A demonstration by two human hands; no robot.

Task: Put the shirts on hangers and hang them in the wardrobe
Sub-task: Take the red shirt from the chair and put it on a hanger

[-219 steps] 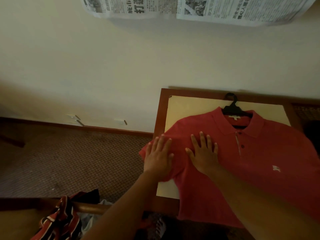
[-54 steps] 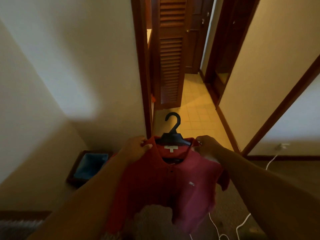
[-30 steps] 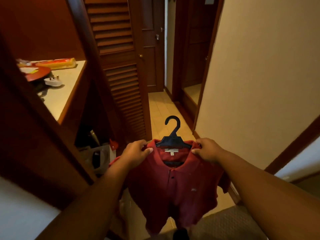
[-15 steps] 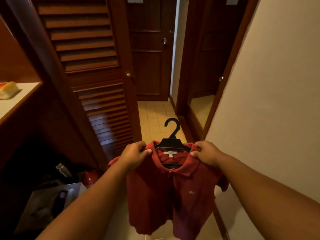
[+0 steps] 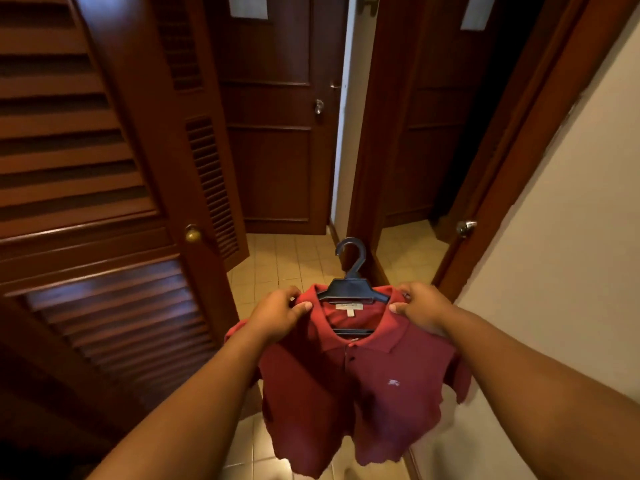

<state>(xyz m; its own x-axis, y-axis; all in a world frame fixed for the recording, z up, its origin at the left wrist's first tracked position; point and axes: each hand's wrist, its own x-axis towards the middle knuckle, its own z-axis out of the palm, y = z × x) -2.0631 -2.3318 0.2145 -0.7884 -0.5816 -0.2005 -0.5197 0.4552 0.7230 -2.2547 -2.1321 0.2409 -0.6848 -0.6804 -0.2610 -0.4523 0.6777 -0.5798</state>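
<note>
A red polo shirt (image 5: 360, 386) hangs on a black plastic hanger (image 5: 352, 285) held up in front of me, its hook pointing upward. My left hand (image 5: 277, 317) grips the shirt's left shoulder over the hanger end. My right hand (image 5: 420, 308) grips the right shoulder the same way. The shirt's lower part dangles free above the tiled floor. A brown louvred wardrobe door (image 5: 104, 209) with a brass knob (image 5: 192, 233) stands just to the left of the shirt.
A narrow tiled corridor (image 5: 284, 258) runs ahead to a closed dark wooden door (image 5: 277, 133). An open doorway with a door knob (image 5: 465, 227) is at the right. A cream wall (image 5: 568, 237) borders the right side.
I have walked from the table into the corridor, carrying the shirt on its hanger. Over the last second the louvred door has drawn closer on my left; both hands keep the same hold.
</note>
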